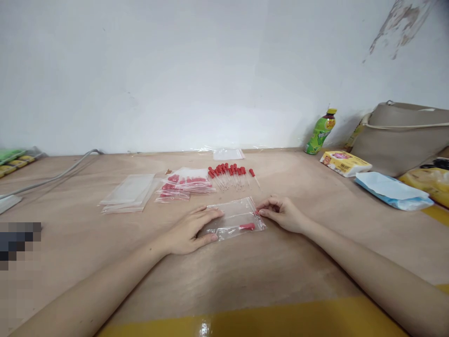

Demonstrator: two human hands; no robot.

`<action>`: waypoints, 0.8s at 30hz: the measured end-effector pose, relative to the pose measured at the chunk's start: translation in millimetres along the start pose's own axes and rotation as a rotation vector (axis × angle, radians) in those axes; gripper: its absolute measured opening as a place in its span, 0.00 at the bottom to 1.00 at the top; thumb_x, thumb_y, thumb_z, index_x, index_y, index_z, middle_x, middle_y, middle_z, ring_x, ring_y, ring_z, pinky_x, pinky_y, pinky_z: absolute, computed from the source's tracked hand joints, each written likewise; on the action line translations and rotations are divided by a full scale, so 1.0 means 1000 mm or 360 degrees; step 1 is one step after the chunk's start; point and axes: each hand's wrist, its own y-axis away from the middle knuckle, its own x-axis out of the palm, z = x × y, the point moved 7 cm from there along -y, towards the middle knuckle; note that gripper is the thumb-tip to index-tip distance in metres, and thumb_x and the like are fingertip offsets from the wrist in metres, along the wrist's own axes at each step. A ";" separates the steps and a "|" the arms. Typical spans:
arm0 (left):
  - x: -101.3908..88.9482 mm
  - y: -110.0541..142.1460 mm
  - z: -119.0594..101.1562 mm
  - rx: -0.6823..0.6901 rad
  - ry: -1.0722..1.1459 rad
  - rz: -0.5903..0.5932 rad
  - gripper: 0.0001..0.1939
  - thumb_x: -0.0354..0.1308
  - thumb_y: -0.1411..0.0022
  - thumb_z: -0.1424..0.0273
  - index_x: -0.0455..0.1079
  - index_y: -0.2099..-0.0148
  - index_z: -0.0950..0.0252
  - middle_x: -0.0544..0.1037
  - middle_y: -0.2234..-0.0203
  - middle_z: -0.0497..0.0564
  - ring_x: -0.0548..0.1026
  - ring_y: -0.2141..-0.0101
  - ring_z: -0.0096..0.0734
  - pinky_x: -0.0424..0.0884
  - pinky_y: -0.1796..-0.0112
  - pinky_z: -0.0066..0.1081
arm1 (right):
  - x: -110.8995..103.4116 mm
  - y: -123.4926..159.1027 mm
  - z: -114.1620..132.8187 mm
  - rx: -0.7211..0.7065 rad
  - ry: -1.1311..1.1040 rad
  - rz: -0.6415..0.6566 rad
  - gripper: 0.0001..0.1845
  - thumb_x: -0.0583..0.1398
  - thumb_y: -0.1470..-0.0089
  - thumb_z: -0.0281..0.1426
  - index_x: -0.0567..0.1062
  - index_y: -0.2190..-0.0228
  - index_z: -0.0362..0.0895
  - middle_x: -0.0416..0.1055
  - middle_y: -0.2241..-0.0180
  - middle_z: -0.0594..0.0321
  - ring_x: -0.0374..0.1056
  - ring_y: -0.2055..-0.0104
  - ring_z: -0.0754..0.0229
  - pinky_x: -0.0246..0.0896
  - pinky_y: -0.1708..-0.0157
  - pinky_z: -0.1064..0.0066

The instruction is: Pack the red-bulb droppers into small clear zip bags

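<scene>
A clear zip bag point(233, 208) lies flat on the table in front of me. Inside it, near the lower edge, is a dropper with a red bulb point(247, 226). My left hand point(191, 230) rests on the bag's left end, fingers stretched and thumb apart. At the bag's right end, my right hand point(282, 213) pinches a second red-bulbed dropper point(257, 212), its thin tube seeming to reach into the bag; the fingers partly cover the bulb. Beyond the bag several loose droppers point(229, 172) lie in a fanned row, red bulbs away from me.
Filled bags of droppers point(185, 185) are piled left of the loose ones, beside flat empty bags point(129, 192). Another bag point(228, 154) lies by the wall. At right stand a green bottle point(321, 132), a tissue pack point(345, 163), a blue packet point(393, 191) and a grey bag point(407, 135).
</scene>
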 end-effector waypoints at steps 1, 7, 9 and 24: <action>0.000 0.000 0.000 0.0004 0.0000 -0.0004 0.26 0.47 0.36 0.59 0.49 0.39 0.59 0.60 0.43 0.51 0.56 0.43 0.41 0.52 0.44 0.44 | 0.000 0.000 0.000 -0.0002 -0.0005 0.0034 0.15 0.61 0.56 0.39 0.75 0.68 0.41 0.62 0.77 0.65 0.55 0.77 0.68 0.53 0.78 0.74; -0.002 0.001 -0.002 0.0012 0.0011 -0.0017 0.26 0.48 0.36 0.59 0.49 0.38 0.59 0.60 0.43 0.51 0.57 0.43 0.41 0.53 0.44 0.44 | -0.002 0.003 -0.006 0.0050 -0.0008 0.0189 0.14 0.60 0.55 0.37 0.73 0.66 0.42 0.60 0.80 0.68 0.54 0.78 0.68 0.50 0.79 0.75; -0.002 0.001 -0.002 0.0013 0.0014 -0.0014 0.26 0.48 0.36 0.59 0.49 0.38 0.59 0.61 0.43 0.51 0.57 0.43 0.40 0.53 0.44 0.44 | 0.000 0.004 -0.005 0.0077 -0.0149 0.0185 0.15 0.60 0.55 0.37 0.71 0.65 0.41 0.60 0.80 0.69 0.53 0.79 0.69 0.50 0.79 0.75; -0.003 -0.002 -0.004 0.0079 0.0054 -0.0062 0.27 0.49 0.37 0.60 0.50 0.38 0.58 0.60 0.43 0.50 0.58 0.43 0.39 0.53 0.44 0.43 | 0.030 0.003 0.012 0.0137 -0.0618 0.0332 0.19 0.61 0.57 0.41 0.61 0.67 0.45 0.70 0.73 0.66 0.62 0.76 0.67 0.56 0.75 0.74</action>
